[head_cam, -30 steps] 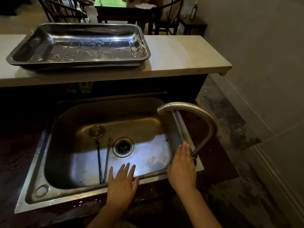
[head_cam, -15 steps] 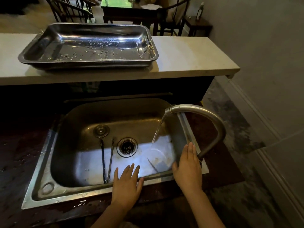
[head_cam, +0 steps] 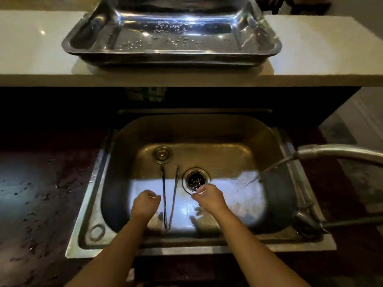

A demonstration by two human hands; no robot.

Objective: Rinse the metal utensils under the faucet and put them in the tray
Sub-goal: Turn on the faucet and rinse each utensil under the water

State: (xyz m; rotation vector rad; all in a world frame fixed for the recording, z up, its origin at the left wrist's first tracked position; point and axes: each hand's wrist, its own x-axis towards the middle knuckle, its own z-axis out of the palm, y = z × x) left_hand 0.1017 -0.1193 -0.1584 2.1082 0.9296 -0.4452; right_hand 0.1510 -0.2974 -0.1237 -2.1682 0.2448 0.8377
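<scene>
Sink (head_cam: 116, 179) holds two utensils (head_cam: 169, 195) — tray (head_cam: 174, 59) bare.

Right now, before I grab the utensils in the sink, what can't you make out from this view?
- Faucet, head view: its base and handle run off the right edge.
- Tray: far rim cut by the top edge.
- Utensils: the near ends are lost in glare beside the left hand, so the second one's type is unclear.
- Both hands, right hand included: fingers curled; whether they hold anything is unclear.
- Drain: contents too dark.
</scene>
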